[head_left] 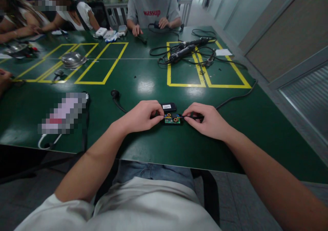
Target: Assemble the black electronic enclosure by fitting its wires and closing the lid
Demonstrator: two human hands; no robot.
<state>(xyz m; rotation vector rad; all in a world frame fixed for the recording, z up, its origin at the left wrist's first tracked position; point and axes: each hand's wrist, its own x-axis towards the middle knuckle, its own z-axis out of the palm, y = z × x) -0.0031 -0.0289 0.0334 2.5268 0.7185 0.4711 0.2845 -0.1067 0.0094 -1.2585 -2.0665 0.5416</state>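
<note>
A small green circuit board with copper-wound coils sits in an open black housing on the table in front of me. My left hand is closed at its left end, thumb and fingertips pinching a black power cord where it meets the board. That cord runs out behind the hand to a round black plug. At the right end my right hand pinches another black cable, which trails off to the right. Just behind the board lies a black cover with a white label.
The green table bears yellow tape outlines. Two black handheld tools with tangled cables lie at the back right. A metal bowl-shaped part and a blurred phone-like object are on the left. Across sits a person handling black parts.
</note>
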